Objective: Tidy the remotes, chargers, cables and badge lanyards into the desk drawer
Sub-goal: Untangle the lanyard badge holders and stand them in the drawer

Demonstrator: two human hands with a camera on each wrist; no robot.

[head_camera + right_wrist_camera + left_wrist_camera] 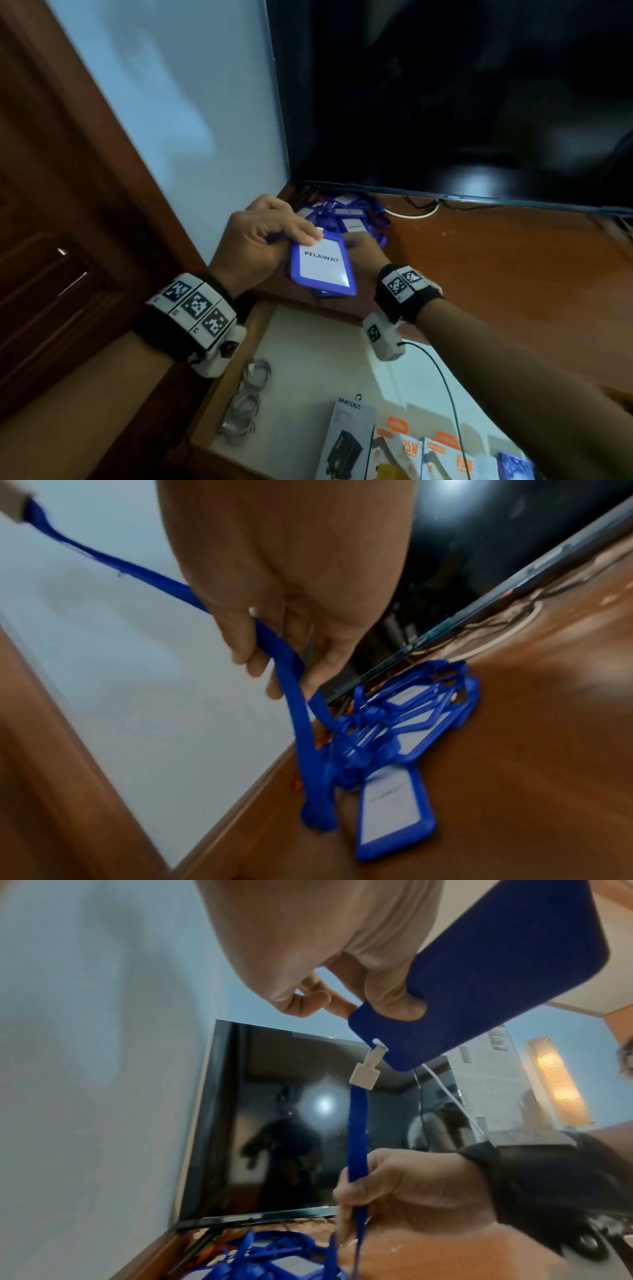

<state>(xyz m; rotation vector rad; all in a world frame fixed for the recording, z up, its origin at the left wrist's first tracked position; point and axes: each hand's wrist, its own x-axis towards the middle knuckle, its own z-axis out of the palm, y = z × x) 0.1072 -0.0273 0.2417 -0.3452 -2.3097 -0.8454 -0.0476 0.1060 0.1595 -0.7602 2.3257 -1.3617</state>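
Note:
My left hand (270, 233) pinches the top of a blue badge holder (322, 267) with a white card reading PELAWAT, held above the desk's front edge. The holder's plain blue back (486, 969) fills the upper right of the left wrist view. Its blue lanyard strap (358, 1131) runs from a white clip down into my right hand (404, 1191), which grips the strap (284, 656). A pile of several more blue badges and lanyards (394, 729) lies in the desk's back corner by the wall. Below, the open drawer (308, 342) holds coiled white cables (246, 404) and boxed chargers (349, 442).
A large dark TV screen (445, 102) stands at the back of the wooden desk (513, 274), with cables under its lower edge. A pale wall (191, 102) and a brown wooden frame (68, 171) are on the left.

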